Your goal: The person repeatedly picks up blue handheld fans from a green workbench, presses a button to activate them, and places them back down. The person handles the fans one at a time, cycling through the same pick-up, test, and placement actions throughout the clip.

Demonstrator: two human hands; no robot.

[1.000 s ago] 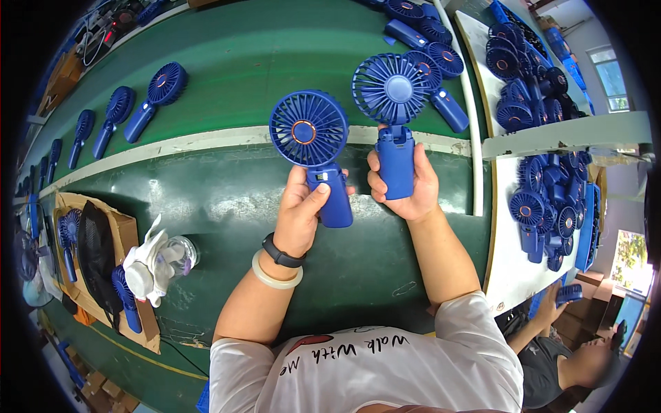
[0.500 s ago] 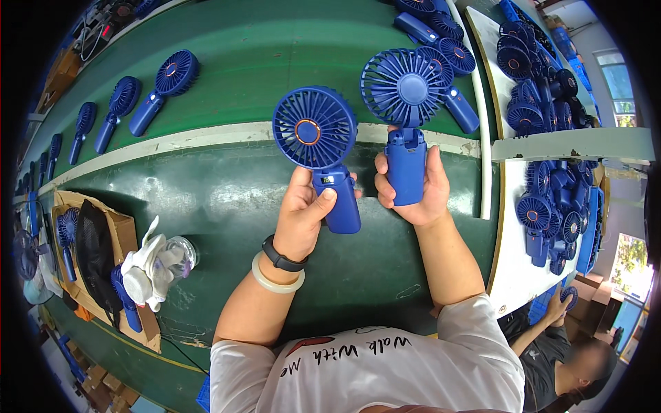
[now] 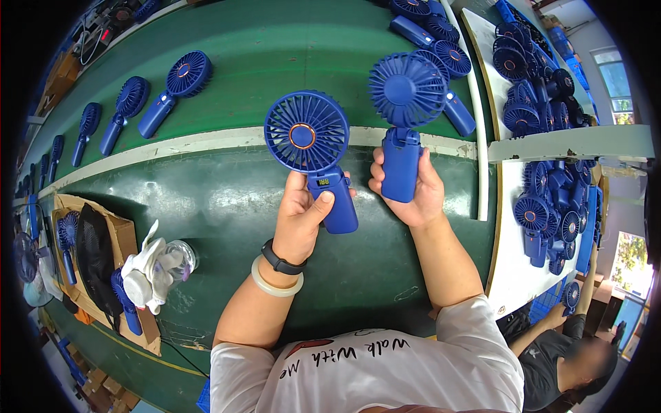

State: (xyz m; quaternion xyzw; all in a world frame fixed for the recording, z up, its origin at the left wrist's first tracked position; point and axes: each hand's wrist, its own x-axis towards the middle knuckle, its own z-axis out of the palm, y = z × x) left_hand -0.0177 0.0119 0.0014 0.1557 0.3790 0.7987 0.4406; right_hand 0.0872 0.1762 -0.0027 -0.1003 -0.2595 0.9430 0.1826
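My left hand point(image 3: 303, 203) grips the handle of a blue handheld fan point(image 3: 332, 206), its thumb laid on the front below a small lit display. The round grille of that fan, with an orange ring at its centre, faces up. In my right hand point(image 3: 421, 189) is a second blue handheld fan point(image 3: 401, 165), held by its handle with the plain back of the head toward me. The two fans are apart, side by side above the green worktable point(image 3: 227, 179). Fingers behind both handles are partly hidden.
Beyond a pale rail point(image 3: 186, 143), several blue fans lie on a green belt point(image 3: 275, 51). More fans crowd a white table point(image 3: 513, 268) on the right, near a co-worker point(image 3: 558, 361) holding one. At left are a cardboard tray point(image 3: 124, 234), white gloves point(image 3: 146, 272) and a clear jar point(image 3: 180, 258).
The fan in my right hand has tilted and shifted slightly left. My left fan has moved a little left. Fans on the belt have slid right. The co-worker's arm and fan have moved.
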